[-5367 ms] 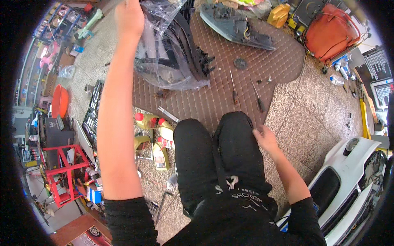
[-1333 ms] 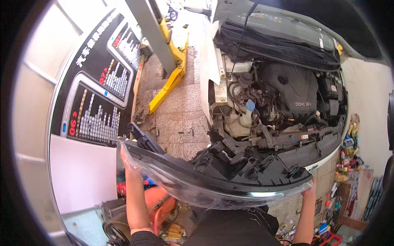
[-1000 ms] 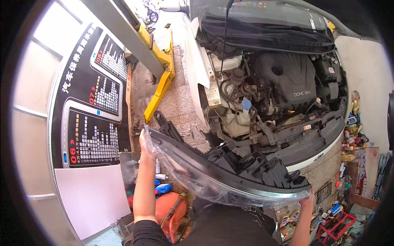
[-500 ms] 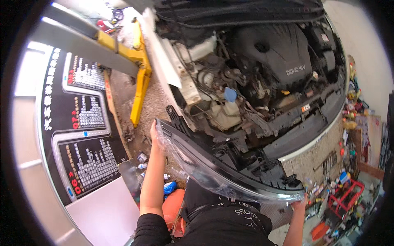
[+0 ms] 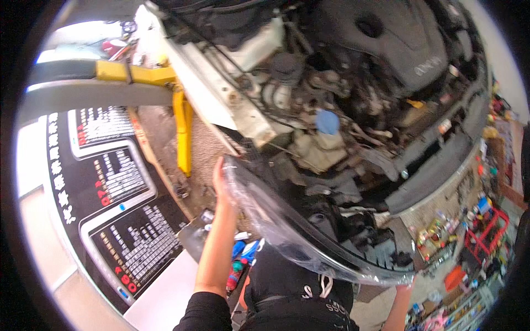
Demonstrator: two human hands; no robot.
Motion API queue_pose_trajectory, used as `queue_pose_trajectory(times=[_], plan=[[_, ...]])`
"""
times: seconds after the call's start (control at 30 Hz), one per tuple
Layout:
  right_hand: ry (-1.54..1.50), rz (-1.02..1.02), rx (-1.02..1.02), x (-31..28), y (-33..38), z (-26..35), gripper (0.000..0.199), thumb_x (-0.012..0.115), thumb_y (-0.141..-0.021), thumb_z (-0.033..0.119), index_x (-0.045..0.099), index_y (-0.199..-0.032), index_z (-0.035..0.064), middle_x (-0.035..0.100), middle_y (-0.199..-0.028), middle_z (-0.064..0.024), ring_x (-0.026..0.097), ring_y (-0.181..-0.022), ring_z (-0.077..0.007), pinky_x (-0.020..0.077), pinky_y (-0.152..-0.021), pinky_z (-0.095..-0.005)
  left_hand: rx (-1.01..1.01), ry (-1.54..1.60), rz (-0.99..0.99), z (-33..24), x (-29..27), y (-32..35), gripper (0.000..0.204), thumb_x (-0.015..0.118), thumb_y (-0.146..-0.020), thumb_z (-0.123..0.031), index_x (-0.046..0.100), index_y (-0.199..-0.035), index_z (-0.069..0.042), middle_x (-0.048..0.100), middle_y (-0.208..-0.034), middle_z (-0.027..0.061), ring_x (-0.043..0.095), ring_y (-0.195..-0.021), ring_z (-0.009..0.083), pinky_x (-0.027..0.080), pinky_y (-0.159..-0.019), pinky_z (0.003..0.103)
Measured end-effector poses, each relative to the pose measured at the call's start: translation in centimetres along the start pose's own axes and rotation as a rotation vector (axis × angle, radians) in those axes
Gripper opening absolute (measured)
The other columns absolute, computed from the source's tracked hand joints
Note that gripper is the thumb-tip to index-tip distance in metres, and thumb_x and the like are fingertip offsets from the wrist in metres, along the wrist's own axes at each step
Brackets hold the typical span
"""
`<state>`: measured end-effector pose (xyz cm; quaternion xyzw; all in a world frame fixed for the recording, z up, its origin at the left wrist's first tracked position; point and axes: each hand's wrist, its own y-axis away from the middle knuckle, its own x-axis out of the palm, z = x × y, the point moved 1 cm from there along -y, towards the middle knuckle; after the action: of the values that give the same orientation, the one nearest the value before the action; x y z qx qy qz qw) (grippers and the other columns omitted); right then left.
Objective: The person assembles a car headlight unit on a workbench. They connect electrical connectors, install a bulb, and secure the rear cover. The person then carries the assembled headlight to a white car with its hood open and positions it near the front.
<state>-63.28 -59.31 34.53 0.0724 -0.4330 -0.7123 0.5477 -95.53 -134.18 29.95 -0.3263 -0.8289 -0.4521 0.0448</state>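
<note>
A long black headlight assembly (image 5: pixel 282 212), with clear plastic film over its outer side, spans the space in front of my body, slanting down to the right. My left hand (image 5: pixel 220 179) grips its upper left end. At its lower right end my right hand (image 5: pixel 406 288) holds on from underneath, its fingers mostly hidden. Just beyond the lamp lies the open engine bay of a white car, at the headlight corner. A pale fluid reservoir (image 5: pixel 314 149) with a blue cap (image 5: pixel 327 122) sits there, behind the lamp's back edge.
Left of the car's white fender (image 5: pixel 193 80) stands a yellow lift arm (image 5: pixel 183 135). A black printed board (image 5: pixel 135 243) lies further left. The car's front crossmember (image 5: pixel 436 171) runs off to the right. Bottles, tools and a red rack (image 5: pixel 490 234) crowd the far right.
My view has shifted closer to the engine bay. The headlight, still in both hands, has moved toward the car's corner, its inner end now nearer the reservoir.
</note>
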Motion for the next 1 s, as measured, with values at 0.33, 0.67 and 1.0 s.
queue_pose_trajectory(times=[0.33,0.67,1.0], plan=[[-0.443,-0.800,0.218,-4.4,-2.9,-6.9,0.067,0.034,-0.104,0.056,0.047,-0.156,0.0145,0.050,-0.157,-0.0123,0.045,-0.145,-0.0357,0.0329,-0.122,-0.0573,-0.019,0.118,-0.025,0.5,-1.4,-2.2,0.035,0.059,-0.102,-0.043,0.072,-0.100,-0.011,0.077,-0.094,0.0087,0.074,-0.085,0.0229,0.061,-0.079,0.037],[-0.452,-0.789,0.257,-2.8,-9.3,-9.8,0.067,0.035,-0.103,0.055,0.050,-0.153,0.0124,0.052,-0.154,-0.0142,0.047,-0.143,-0.0371,0.0346,-0.121,-0.0580,0.004,0.161,0.072,-1.0,-2.2,-3.8,0.046,0.056,-0.102,-0.045,0.072,-0.113,-0.004,0.078,-0.100,0.0094,0.075,-0.086,0.0241,0.061,-0.081,0.037],[-0.480,-0.777,0.264,-2.1,-12.9,-12.2,0.067,0.036,-0.102,0.054,0.053,-0.150,0.0103,0.055,-0.152,-0.0162,0.048,-0.142,-0.0386,0.0363,-0.120,-0.0587,0.117,0.061,0.019,-1.5,-1.3,-4.4,0.035,0.058,-0.105,-0.040,0.071,-0.111,-0.008,0.076,-0.100,0.0068,0.072,-0.091,0.0200,0.057,-0.084,0.034]])
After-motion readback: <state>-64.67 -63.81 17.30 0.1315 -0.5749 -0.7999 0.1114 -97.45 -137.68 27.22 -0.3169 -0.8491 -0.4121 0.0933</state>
